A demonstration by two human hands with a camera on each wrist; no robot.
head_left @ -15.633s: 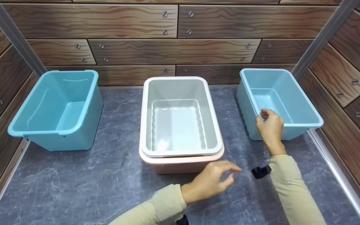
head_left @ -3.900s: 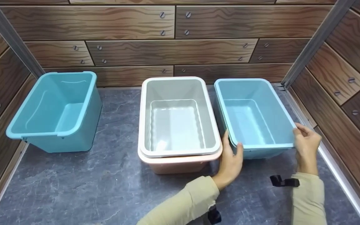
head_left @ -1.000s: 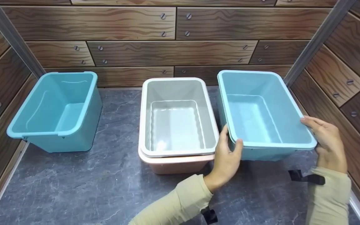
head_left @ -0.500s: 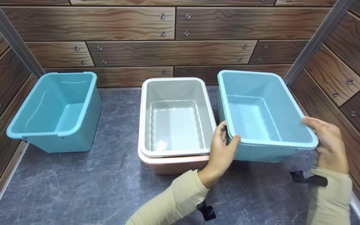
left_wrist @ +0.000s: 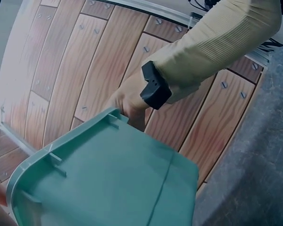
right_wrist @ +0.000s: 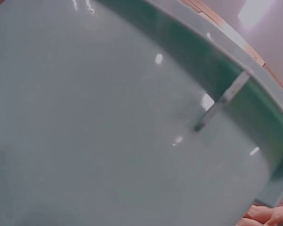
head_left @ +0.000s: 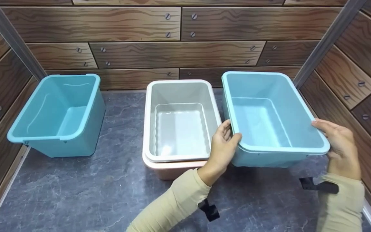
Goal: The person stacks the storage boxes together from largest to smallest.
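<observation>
Both hands hold a light blue plastic bin [head_left: 275, 158] at the right, its inside bare. My left hand [head_left: 221, 148] grips the left rim near the front corner, thumb on top and fingers outside. At the right front corner, my right hand [head_left: 341, 148] grips the rim with the thumb over the edge and the other fingers largely hidden below. The left wrist view shows the bin's ribbed outer wall [left_wrist: 113, 169], with the right hand [left_wrist: 129, 101] behind its rim. A smooth bin wall [right_wrist: 108, 117] fills most of the right wrist view.
Immediately left of the held bin, a light grey bin [head_left: 185, 158] sits nested in a pink bin [head_left: 172, 174]. A teal bin [head_left: 66, 146] stands at the far left. Wood-patterned walls [head_left: 134, 24] enclose the dark marbled surface [head_left: 76, 193] behind and at both sides.
Since the oldest frame, the light blue bin has come left and nearer, gripped by both hands. Over the last second, the left hand has shifted left and farther back with its corner.
</observation>
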